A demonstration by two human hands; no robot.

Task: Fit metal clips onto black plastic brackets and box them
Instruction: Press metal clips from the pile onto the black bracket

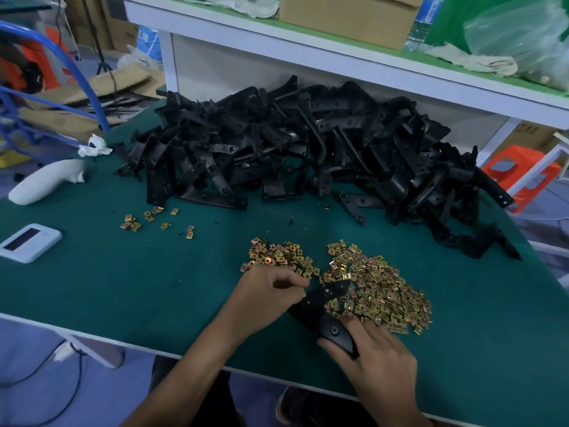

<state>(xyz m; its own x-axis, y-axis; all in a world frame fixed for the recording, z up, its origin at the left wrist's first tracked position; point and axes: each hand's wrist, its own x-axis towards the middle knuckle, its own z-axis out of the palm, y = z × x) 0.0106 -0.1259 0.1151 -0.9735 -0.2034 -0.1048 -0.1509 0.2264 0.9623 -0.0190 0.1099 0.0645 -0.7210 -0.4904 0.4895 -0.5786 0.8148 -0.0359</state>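
One black plastic bracket (320,306) lies near the front of the green table (154,288), its far end reaching into a heap of gold metal clips (378,291). My right hand (375,362) grips the bracket's near end, thumb and fingers curled round it. My left hand (271,297) has its fingers curled at the bracket's left edge, fingertips pinched together; whether a clip sits between them is hidden. A smaller patch of clips (280,257) lies just beyond the left hand. A big pile of black brackets (308,149) fills the back of the table.
A few stray clips (147,218) lie left of centre. A white handle-shaped tool (46,183) and a white flat device (29,243) sit at the left edge, with crumpled tissue (94,147) behind. A shelf above carries a cardboard box (348,16).
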